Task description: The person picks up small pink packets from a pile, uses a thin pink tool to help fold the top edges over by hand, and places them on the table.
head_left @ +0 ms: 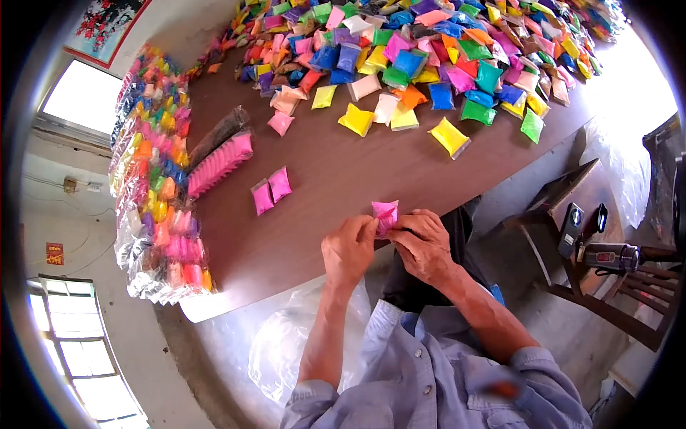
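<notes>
A small pink packet [386, 212] is held between my two hands just above the table's near edge. My left hand [349, 247] pinches its left side between thumb and fingers. On the opposite side my right hand [423, 243] grips it with bent fingers, which hide the packet's lower part. Farther left on the brown table [321, 171], two pink packets [271, 191] lie side by side. Beyond them, a row of pink packets [220, 166] stands tightly lined up beside a dark row in clear wrapping [218, 136].
A large heap of coloured packets [414, 57] covers the table's far side. Bagged packets [161, 186] are stacked along the left edge. To the right stands a wooden chair [586, 193] with a dark bottle [611, 256] and a phone-like device [570, 229]. Clear plastic [300, 343] lies below.
</notes>
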`<state>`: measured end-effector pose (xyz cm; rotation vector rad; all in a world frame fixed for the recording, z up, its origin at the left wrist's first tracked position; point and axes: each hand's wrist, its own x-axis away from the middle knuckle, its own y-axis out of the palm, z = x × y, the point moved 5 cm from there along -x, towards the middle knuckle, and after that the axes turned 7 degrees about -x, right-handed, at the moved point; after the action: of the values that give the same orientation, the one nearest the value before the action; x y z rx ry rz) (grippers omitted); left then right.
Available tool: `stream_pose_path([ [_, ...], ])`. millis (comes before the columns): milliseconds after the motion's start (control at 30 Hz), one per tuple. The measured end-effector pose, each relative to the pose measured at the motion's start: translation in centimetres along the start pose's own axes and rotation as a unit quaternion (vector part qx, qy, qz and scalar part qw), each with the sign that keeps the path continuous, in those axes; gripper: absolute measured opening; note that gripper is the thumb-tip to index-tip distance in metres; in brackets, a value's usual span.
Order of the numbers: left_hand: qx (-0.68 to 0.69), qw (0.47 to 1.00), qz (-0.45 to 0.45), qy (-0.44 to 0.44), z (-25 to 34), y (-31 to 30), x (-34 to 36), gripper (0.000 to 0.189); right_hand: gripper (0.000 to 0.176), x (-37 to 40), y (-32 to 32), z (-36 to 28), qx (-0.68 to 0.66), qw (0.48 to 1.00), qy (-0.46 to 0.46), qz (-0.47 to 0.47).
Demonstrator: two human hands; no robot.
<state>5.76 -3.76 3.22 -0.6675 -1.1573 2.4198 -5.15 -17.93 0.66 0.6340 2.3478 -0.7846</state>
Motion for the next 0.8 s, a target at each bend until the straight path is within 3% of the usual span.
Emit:
stream_pose_path([
  [200, -0.056, 0.996, 0.062, 0.005, -1.9, -0.5, -1.9, 0.008, 0.031, 0.2, 0.0, 0.3, -0.006, 1.0, -0.003, -0.008],
  [333, 0.012, 0.999, 0.048, -0.013, 0.2, -1.8, -0.7, 0.008, 0.029, 0.3, 0.2, 0.4, -0.002, 1.0, -0.004, 0.001],
  [400, -0.001, 0.997, 0.036, 0.064, 1.7, -1.6, 0.4, 0.007, 0.029, 0.4, 0.1, 0.5, -0.002, 1.0, 0.0, 0.002],
  [533, -0.037, 0.996, 0.034, 0.076, 0.0, -0.1, 0.9, 0.007, 0.029, 0.0, -0.1, 0.3, -0.012, 1.0, -0.009, -0.007],
  [633, -0.093, 0.993, 0.064, 0.03, -1.8, -0.7, -0.1, 0.007, 0.029, 0.2, 0.0, 0.3, -0.011, 1.0, -0.009, -0.011],
  [700, -0.007, 0.999, 0.043, -0.011, -1.9, -1.3, -0.2, 0.008, 0.029, 0.3, 0.0, 0.5, -0.013, 1.0, -0.006, -0.012],
  [800, 0.014, 1.0, 0.017, 0.008, 0.6, -2.2, -0.1, 0.008, 0.03, 0.3, 0.0, 0.4, -0.017, 1.0, 0.0, -0.018],
])
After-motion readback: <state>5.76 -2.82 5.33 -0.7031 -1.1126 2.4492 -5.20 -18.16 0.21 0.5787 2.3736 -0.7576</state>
